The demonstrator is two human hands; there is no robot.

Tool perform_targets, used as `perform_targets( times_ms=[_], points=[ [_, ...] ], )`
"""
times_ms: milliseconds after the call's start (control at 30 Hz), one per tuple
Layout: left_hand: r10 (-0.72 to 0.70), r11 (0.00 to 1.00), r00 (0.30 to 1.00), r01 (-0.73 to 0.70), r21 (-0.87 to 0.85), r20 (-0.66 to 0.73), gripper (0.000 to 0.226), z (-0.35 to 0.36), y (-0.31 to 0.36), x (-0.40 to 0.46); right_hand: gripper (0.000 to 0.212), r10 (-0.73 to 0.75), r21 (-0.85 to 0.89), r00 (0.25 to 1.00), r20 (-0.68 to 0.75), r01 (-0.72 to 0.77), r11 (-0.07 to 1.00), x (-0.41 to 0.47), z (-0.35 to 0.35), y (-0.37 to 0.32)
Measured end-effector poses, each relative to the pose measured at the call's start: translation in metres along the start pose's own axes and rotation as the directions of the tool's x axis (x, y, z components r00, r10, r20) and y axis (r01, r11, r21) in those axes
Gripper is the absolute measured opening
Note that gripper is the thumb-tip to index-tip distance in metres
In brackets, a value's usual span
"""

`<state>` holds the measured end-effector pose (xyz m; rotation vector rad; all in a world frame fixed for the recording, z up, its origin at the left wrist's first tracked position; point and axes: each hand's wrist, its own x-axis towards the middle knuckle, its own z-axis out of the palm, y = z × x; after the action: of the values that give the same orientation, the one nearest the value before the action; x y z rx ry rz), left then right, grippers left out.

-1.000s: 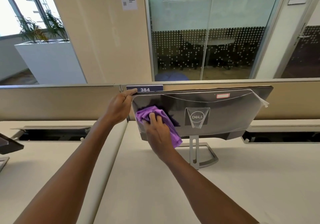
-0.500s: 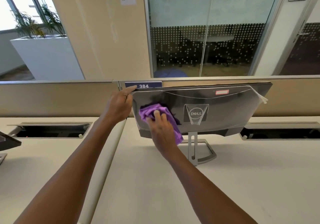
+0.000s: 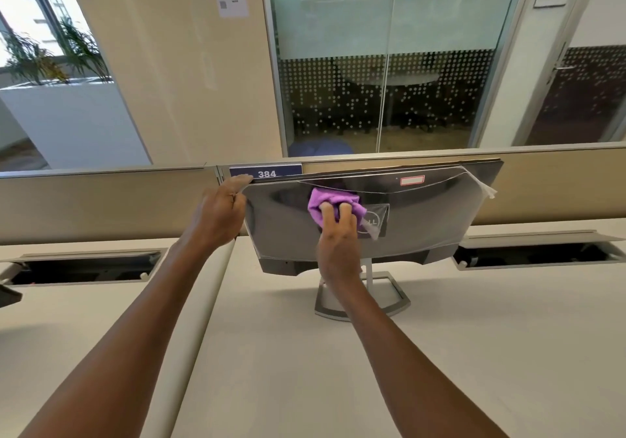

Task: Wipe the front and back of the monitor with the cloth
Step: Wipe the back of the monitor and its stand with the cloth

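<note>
Pressing a bunched purple microfibre cloth point(image 3: 330, 204) against the glossy grey back panel, the right hand point(image 3: 338, 239) has its fingers curled into the fabric just left of the logo. The left hand point(image 3: 218, 214) grips the upper left corner of the flat silver-backed monitor point(image 3: 423, 221), steadying it on its metal loop stand point(image 3: 386, 297) upon the pale desk point(image 3: 474, 353). Judging by this, the back is being wiped; the right half looks next, then the front.
</note>
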<state>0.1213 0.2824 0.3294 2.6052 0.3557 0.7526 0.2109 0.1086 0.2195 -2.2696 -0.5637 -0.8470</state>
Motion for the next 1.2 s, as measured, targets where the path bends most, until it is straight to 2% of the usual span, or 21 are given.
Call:
perform_targets(
  times_ms=[100, 233, 300, 367, 467, 500, 600, 700, 833, 933, 1033, 1133, 1200],
  points=[
    [0.009, 1.0, 1.0, -0.01, 0.02, 0.017, 0.044, 0.002, -0.001, 0.001, 0.053, 0.002, 0.054, 0.999, -0.055, 0.001, 0.999, 0.024, -0.012, -0.015],
    [0.016, 0.999, 1.0, -0.016, 0.028, 0.019, 0.043, 0.003, -0.005, 0.003, 0.051, -0.199, 0.064, 0.973, 0.119, 0.193, 0.979, 0.006, 0.001, -0.013],
    [0.018, 0.999, 1.0, -0.019, 0.039, 0.025, 0.043, 0.003, -0.004, 0.004, 0.05, -0.234, 0.049, 0.954, 0.185, 0.229, 0.972, -0.013, 0.007, 0.004],
    [0.024, 0.998, 0.999, -0.025, 0.054, 0.025, 0.043, 0.002, -0.005, 0.003, 0.049, -0.154, 0.027, 0.976, 0.155, 0.151, 0.988, -0.02, 0.009, 0.017],
    [0.027, 0.999, 0.999, -0.028, 0.044, 0.019, 0.044, 0.003, -0.006, 0.001, 0.055, 0.03, 0.024, 0.999, 0.035, -0.031, 0.999, -0.008, 0.006, 0.01],
    [0.021, 0.999, 1.0, -0.022, 0.041, 0.018, 0.044, 0.003, -0.006, 0.001, 0.056, 0.04, 0.026, 0.999, 0.019, -0.04, 0.999, -0.003, 0.005, 0.003],
    [0.018, 0.999, 1.0, -0.019, 0.049, 0.024, 0.044, 0.005, -0.007, 0.002, 0.056, -0.128, 0.047, 0.99, 0.063, 0.126, 0.991, 0.001, 0.01, -0.017],
    [0.021, 0.999, 1.0, -0.021, 0.037, 0.02, 0.044, 0.005, -0.01, 0.005, 0.056, -0.303, 0.085, 0.931, 0.204, 0.291, 0.953, -0.02, 0.024, -0.017],
    [0.035, 0.999, 0.999, -0.035, 0.03, 0.015, 0.044, 0.005, -0.012, 0.005, 0.052, -0.317, 0.015, 0.883, 0.345, 0.332, 0.943, -0.05, 0.038, 0.01],
    [0.038, 0.999, 0.999, -0.038, 0.023, -0.005, 0.045, 0.006, -0.012, 0.003, 0.045, -0.315, 0.004, 0.909, 0.274, 0.326, 0.945, -0.043, 0.036, 0.002],
    [0.058, 0.997, 0.998, -0.058, 0.043, 0.0, 0.045, 0.008, -0.014, 0.003, 0.047, -0.366, -0.007, 0.906, 0.215, 0.376, 0.927, -0.021, 0.034, -0.036],
    [0.08, 0.995, 0.997, -0.081, 0.065, 0.015, 0.044, 0.008, -0.015, 0.003, 0.048, -0.444, -0.082, 0.847, 0.291, 0.485, 0.871, -0.017, 0.046, -0.064],
    [0.071, 0.996, 0.997, -0.071, 0.052, -0.001, 0.044, 0.008, -0.015, 0.003, 0.038, -0.479, -0.135, 0.793, 0.377, 0.559, 0.818, -0.03, 0.062, -0.062]
  ],
)
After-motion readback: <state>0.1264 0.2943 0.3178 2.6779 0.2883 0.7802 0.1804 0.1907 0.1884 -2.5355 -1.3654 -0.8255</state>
